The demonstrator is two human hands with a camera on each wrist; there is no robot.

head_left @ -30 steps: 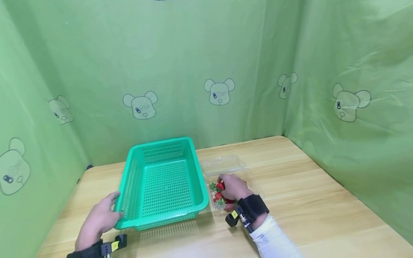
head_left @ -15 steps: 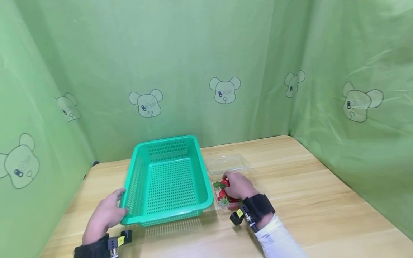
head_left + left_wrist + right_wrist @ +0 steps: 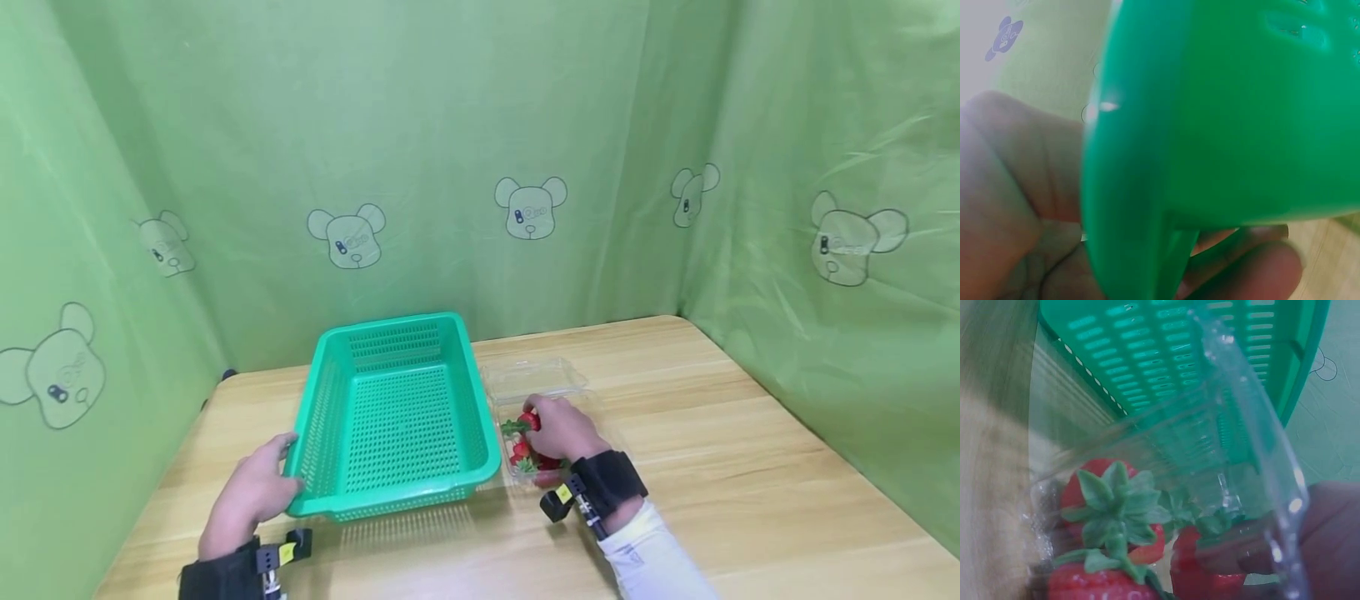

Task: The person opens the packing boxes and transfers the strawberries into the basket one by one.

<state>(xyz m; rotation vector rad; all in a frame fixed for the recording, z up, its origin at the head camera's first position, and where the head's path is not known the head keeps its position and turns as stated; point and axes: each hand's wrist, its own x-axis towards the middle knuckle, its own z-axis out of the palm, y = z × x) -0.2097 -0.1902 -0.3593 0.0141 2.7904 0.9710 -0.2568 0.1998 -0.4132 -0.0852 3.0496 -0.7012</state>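
A green plastic basket (image 3: 405, 429) with slotted walls stands in front of me, its inside bare. My left hand (image 3: 258, 487) grips its near left corner. In the left wrist view the thumb lies on one side of the rim (image 3: 1129, 150) and fingers (image 3: 1260, 269) curl beneath it. To the basket's right lies a clear hinged plastic box (image 3: 501, 410), lid laid back, holding several red strawberries (image 3: 1110, 506). My right hand (image 3: 564, 429) reaches into this box and pinches one strawberry (image 3: 529, 420) by its leafy end. Clear plastic partly blurs those fingers in the right wrist view.
A light wooden table (image 3: 720, 467) carries everything. Green curtains (image 3: 420, 125) with printed bear heads hang along its back and sides. The box's transparent lid (image 3: 536, 377) lies towards the back, close beside the basket.
The whole scene has slid slightly right and upward in the head view. Both hands keep their places, the left at the basket corner, the right at the strawberry in the box.
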